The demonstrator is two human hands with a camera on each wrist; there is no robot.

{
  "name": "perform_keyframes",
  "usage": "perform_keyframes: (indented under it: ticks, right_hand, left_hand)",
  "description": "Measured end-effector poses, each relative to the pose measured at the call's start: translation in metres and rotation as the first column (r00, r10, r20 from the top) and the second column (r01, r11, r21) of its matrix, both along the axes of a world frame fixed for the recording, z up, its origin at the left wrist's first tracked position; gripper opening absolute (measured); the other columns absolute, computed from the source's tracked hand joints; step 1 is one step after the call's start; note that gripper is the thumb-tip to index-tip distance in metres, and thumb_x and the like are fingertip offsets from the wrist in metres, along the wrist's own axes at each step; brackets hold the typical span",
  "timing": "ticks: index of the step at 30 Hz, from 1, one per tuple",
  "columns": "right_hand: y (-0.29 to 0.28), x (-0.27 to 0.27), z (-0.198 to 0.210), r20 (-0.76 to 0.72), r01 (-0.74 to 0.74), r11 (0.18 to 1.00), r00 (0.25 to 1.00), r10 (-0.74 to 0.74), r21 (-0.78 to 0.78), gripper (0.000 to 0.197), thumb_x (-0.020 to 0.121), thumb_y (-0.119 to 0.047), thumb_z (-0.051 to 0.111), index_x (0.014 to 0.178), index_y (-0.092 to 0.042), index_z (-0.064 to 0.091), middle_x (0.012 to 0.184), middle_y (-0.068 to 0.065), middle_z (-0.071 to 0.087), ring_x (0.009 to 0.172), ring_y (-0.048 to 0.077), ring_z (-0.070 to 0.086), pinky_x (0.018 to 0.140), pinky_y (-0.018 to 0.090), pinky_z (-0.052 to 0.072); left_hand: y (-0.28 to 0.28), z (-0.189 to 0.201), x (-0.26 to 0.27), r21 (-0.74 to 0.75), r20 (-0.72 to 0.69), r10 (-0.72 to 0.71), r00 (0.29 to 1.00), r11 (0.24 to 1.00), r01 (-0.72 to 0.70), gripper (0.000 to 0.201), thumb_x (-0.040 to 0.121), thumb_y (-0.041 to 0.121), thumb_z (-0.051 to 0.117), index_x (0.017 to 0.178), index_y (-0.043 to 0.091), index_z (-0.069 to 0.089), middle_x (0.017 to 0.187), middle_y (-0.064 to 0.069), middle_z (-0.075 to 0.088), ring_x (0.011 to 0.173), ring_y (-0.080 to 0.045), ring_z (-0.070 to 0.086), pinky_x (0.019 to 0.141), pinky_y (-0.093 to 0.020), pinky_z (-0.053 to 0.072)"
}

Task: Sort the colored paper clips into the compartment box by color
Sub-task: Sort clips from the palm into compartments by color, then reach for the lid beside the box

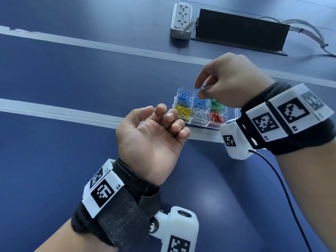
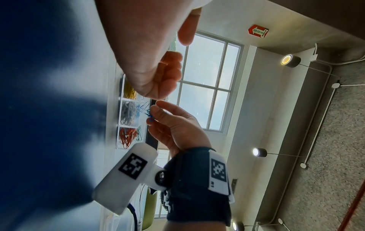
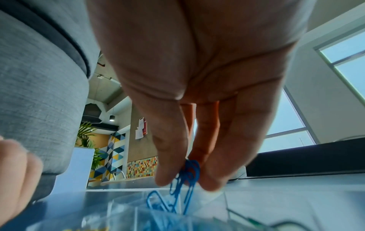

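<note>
Blue tabletop [image 1: 63,79] filled most of my head view, crossed by pale strips, with a black box [image 1: 241,31] and a white power strip [image 1: 181,18] at the far side. Only the wrist cameras took in the room: tall windows [image 2: 205,87], a red fire sign [image 2: 258,31] and round lamps [image 2: 290,60] in the left wrist view, a wall of coloured tiles [image 3: 141,168] and a green plant [image 3: 87,137] in the right wrist view.

Near the middle of the table sat the clear compartment box [image 1: 197,124], its six cells holding blue clips [image 1: 184,97] at far left and far centre, green clips [image 1: 217,104] at far right, yellow clips [image 1: 182,110], silver clips [image 1: 199,115] and red clips [image 1: 216,116] along the near row.

My left hand [image 1: 151,139] hung palm up just near of the box, fingers loosely curled around nothing. My right hand [image 1: 231,79] hovered over the far centre cell, thumb and fingertips pinching a few blue paper clips [image 3: 187,176]; the right wrist view showed them dangling just above the blue pile, while from my head they were barely a loop.
</note>
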State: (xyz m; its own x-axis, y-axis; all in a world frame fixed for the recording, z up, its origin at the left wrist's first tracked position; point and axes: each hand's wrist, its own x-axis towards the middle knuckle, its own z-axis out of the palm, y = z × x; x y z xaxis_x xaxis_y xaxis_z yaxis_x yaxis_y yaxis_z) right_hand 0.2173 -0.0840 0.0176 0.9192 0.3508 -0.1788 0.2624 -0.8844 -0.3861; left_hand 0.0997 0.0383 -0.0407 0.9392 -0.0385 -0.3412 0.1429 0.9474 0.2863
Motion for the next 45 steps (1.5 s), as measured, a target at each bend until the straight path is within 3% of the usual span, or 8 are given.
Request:
perform_keyframes:
  ticks: [6, 11, 16, 21, 31, 38, 42, 45]
  right_hand:
    - [-0.001, -0.001, 0.005, -0.039, -0.011, 1.0, 0.999, 0.011, -0.001, 0.014, 0.081, -0.011, 0.065, 0.084, -0.021, 0.075, 0.064, -0.007, 0.063, 0.069, 0.014, 0.065, 0.075, 0.026, 0.054]
    - [-0.002, 0.0, 0.01, -0.061, 0.004, 0.999, 0.998, -0.002, 0.036, 0.037, 0.083, 0.0, 0.043, 0.085, -0.022, 0.073, 0.083, 0.005, 0.072, 0.075, 0.02, 0.07, 0.079, 0.038, 0.058]
    - [-0.002, -0.001, 0.015, -0.055, 0.005, 1.0, 0.998, -0.006, -0.016, 0.044, 0.082, 0.003, 0.037, 0.088, -0.023, 0.072, 0.087, 0.001, 0.071, 0.084, 0.02, 0.066, 0.083, 0.039, 0.056]
    - [0.001, -0.003, 0.016, -0.046, -0.057, 0.986, 0.998, 0.051, -0.158, 0.045, 0.084, 0.005, 0.038, 0.098, -0.023, 0.071, 0.076, -0.006, 0.06, 0.082, 0.02, 0.06, 0.087, 0.034, 0.052]
    - [0.001, -0.012, 0.017, -0.086, -0.159, 0.967, 0.986, 0.144, -0.201, 0.044, 0.084, 0.0, 0.04, 0.101, -0.029, 0.07, 0.1, -0.004, 0.07, 0.094, 0.018, 0.06, 0.09, 0.031, 0.049]
    - [-0.015, -0.008, 0.028, -0.034, -0.14, 0.982, 0.99, 0.137, -0.124, 0.04, 0.086, -0.003, 0.042, 0.099, -0.029, 0.07, 0.092, -0.005, 0.069, 0.089, 0.017, 0.061, 0.084, 0.027, 0.048]
    - [-0.047, -0.001, 0.03, -0.07, -0.154, 0.957, 0.988, 0.141, -0.244, 0.024, 0.081, -0.018, 0.064, 0.1, -0.033, 0.065, 0.096, -0.007, 0.065, 0.09, 0.016, 0.059, 0.078, 0.025, 0.04]
    - [-0.075, -0.002, 0.02, -0.163, -0.157, 0.896, 0.982, 0.097, -0.415, 0.048, 0.072, -0.037, 0.072, 0.116, -0.037, 0.052, 0.108, -0.008, 0.055, 0.1, 0.016, 0.054, 0.087, 0.032, 0.042]
  left_hand:
    - [0.0, -0.002, 0.0, -0.003, -0.006, -0.002, 1.0, 1.0, 0.002, 0.014, 0.072, 0.025, 0.041, 0.07, 0.012, 0.046, 0.067, -0.003, 0.04, 0.054, -0.019, 0.036, 0.052, -0.025, 0.037]
    - [-0.001, -0.001, 0.0, 0.001, -0.014, -0.003, 1.0, 1.0, 0.003, 0.015, 0.073, 0.025, 0.041, 0.07, 0.012, 0.047, 0.067, -0.004, 0.041, 0.054, -0.019, 0.036, 0.052, -0.025, 0.038]
    - [0.0, -0.001, 0.0, -0.009, -0.02, -0.01, 1.0, 1.0, 0.01, 0.016, 0.074, 0.026, 0.041, 0.07, 0.012, 0.048, 0.067, -0.003, 0.041, 0.055, -0.019, 0.036, 0.053, -0.026, 0.038]
    - [-0.001, 0.0, 0.0, -0.005, -0.013, -0.013, 1.0, 1.0, 0.013, 0.016, 0.074, 0.026, 0.041, 0.071, 0.012, 0.049, 0.068, -0.003, 0.041, 0.056, -0.02, 0.036, 0.054, -0.026, 0.037]
    - [-0.001, 0.001, 0.0, 0.007, -0.004, -0.017, 1.0, 1.0, 0.017, 0.015, 0.074, 0.026, 0.042, 0.072, 0.012, 0.048, 0.068, -0.003, 0.041, 0.056, -0.02, 0.037, 0.054, -0.026, 0.038]
    - [0.0, 0.004, 0.0, 0.012, -0.013, -0.019, 1.0, 1.0, 0.019, 0.016, 0.074, 0.026, 0.041, 0.072, 0.012, 0.049, 0.067, -0.003, 0.042, 0.056, -0.019, 0.036, 0.054, -0.026, 0.038]
    - [0.0, 0.005, -0.002, 0.014, -0.005, -0.027, 1.0, 1.0, 0.027, 0.016, 0.074, 0.026, 0.042, 0.072, 0.012, 0.049, 0.068, -0.003, 0.042, 0.056, -0.019, 0.037, 0.055, -0.027, 0.038]
    - [0.001, 0.007, -0.002, 0.023, 0.015, -0.046, 0.999, 0.999, 0.046, 0.015, 0.074, 0.026, 0.042, 0.073, 0.013, 0.049, 0.068, -0.002, 0.042, 0.056, -0.019, 0.037, 0.054, -0.026, 0.039]
